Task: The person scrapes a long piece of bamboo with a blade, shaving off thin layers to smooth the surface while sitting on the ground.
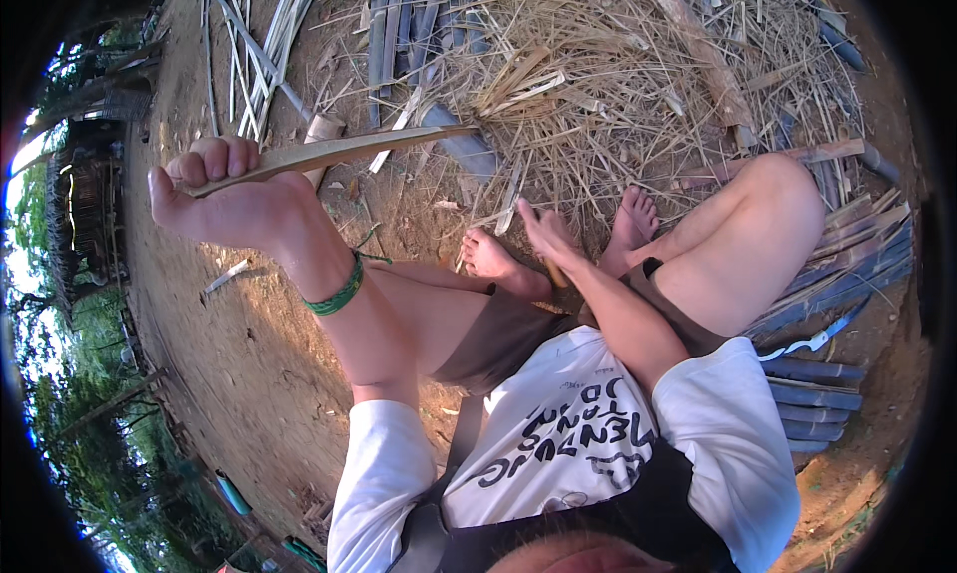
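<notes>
1. Head view, left hand (214, 199): raised out to the person's left, fingers curled tight around one end of a bamboo strip (329, 152). The strip runs from the fist toward the straw pile (598, 85), its far end ending in the air above the litter.
2. Head view, right hand (546, 236): low between the knees, near the bare feet (493, 259). Fingers look extended; whether the grip closes on anything cannot be told, though something brownish shows just under the palm.
3. Progress, judged: one strip is split off and in hand. Pale slats (254, 45) lie at the upper left and dark slats (847, 264) are stacked at the right, so a fair amount appears worked already. Unsplit lengths of bamboo (439, 25) lie at the top of the pile, suggesting more is left.
4. A curved blade (812, 342) lies on the dark slats at the right, apart from both hands.
5. Hidden or unclear: the right palm's contents; the strip's near end inside the fist; the ground under the legs; the rim of the picture is black, and the far surroundings at the left are bent and blurred.
</notes>
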The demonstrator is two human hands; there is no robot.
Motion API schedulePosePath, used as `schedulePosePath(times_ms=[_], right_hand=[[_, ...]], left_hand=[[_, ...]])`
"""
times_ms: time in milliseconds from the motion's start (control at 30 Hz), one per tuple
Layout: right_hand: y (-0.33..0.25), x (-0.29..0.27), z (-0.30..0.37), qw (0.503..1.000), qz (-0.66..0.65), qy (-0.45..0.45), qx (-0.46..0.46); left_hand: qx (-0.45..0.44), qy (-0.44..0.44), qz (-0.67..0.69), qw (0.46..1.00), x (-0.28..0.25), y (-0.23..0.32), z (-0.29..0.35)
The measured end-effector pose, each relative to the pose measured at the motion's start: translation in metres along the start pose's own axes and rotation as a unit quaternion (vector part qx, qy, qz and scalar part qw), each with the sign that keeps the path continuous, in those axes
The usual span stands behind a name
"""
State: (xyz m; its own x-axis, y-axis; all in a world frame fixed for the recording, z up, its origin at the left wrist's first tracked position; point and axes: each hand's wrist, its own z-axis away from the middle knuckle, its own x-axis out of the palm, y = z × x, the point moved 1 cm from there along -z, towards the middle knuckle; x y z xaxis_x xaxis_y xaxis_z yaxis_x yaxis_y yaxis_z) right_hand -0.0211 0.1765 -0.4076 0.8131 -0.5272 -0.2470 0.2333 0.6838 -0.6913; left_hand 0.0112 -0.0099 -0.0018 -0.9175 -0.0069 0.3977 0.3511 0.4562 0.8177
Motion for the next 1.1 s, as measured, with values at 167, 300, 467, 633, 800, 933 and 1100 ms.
schedulePosePath(times_ms=[167,300,467,633,800,933,1100], right_hand=[[-0.048,-0.016,0.02,0.985,-0.115,-0.096,-0.09],[-0.059,-0.025,0.022,0.963,-0.181,-0.109,-0.169],[-0.097,-0.036,0.054,0.956,-0.216,-0.102,-0.173],[-0.15,-0.049,0.111,0.925,-0.291,-0.13,-0.206],[-0.212,-0.07,0.185,0.88,-0.266,-0.201,-0.337],[-0.232,-0.075,0.214,0.835,-0.236,-0.189,-0.459],[-0.217,-0.067,0.197,0.871,-0.203,-0.185,-0.407]], left_hand=[[0.023,-0.085,0.094,0.992,0.0,-0.003,-0.011],[-0.009,-0.133,0.09,0.987,-0.015,-0.012,-0.035],[0.146,-0.238,-0.038,0.96,-0.036,-0.019,-0.058],[0.344,-0.137,-0.224,0.901,-0.026,-0.016,-0.035],[0.408,-0.041,-0.243,0.879,-0.018,-0.023,0.0],[0.346,-0.032,-0.166,0.923,-0.008,-0.012,0.026],[0.348,-0.024,-0.132,0.928,0.0,-0.005,0.034]])
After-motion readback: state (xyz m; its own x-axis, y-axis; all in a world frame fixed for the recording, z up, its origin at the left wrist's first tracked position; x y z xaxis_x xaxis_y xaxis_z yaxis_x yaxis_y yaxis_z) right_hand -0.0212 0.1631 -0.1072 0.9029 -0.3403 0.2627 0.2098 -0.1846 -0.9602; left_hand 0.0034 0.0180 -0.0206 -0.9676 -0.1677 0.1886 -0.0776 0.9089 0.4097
